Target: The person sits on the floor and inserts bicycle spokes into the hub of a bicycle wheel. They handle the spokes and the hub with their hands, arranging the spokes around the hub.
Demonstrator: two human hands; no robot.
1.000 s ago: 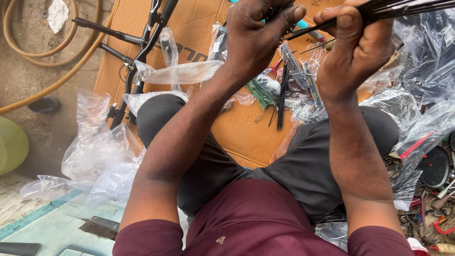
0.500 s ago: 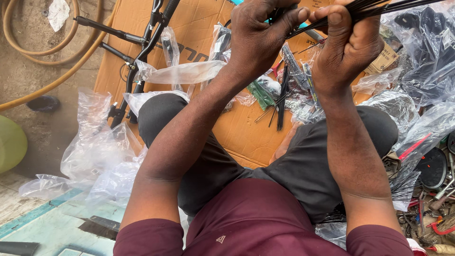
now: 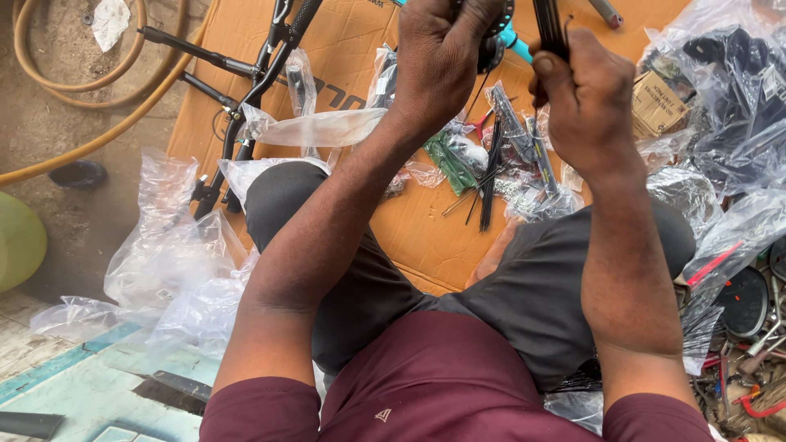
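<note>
I sit on a cardboard sheet (image 3: 237,41) with both arms raised in front of me. My left hand (image 3: 442,61) is closed around a black hub-like wheel part with a turquoise piece (image 3: 514,38) sticking out toward the right. My right hand (image 3: 585,98) grips a bundle of thin black spokes (image 3: 547,23) that points up out of the top of the view. The two hands are close together, almost touching at the hub. More loose black spokes (image 3: 489,176) lie on the cardboard below the hands.
A black bicycle frame part (image 3: 246,78) lies at upper left beside a tan hose (image 3: 90,135). Crumpled clear plastic bags (image 3: 168,245) spread at left and right. A small cardboard box (image 3: 659,106) sits right. Tools and metal bits (image 3: 749,368) clutter the lower right.
The spoke bundle in my right hand swung from lying across toward the right to standing upright. Both hands stayed close together near the hub.
</note>
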